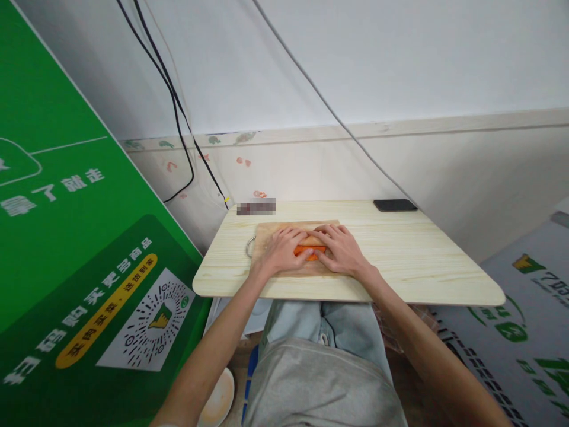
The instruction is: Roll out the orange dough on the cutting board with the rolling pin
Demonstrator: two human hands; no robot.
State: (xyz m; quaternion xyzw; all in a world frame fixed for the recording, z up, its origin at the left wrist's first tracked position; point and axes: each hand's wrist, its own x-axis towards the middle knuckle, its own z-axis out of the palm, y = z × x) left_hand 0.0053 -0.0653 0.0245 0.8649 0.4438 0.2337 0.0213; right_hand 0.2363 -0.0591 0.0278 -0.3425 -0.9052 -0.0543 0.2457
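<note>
A bright orange piece, which looks like a carrot (310,252), lies lengthwise across a wooden cutting board (267,230). My left hand (284,248) holds its left end, with the thumb on the near side and the fingers bent over the far side. From the right, my right hand (340,246) grips the other end in the same way. The two hands nearly meet beyond the carrot, and its ends are hidden under them. A metal ring handle (249,247) sticks out at the board's left edge.
The board rests on a pale wood-grain table (400,261) against the wall. A black phone (395,205) lies at the back right, and a blurred-out object (256,206) at the back left. A green printed panel (89,237) stands on the left. Cables (178,107) hang along the wall.
</note>
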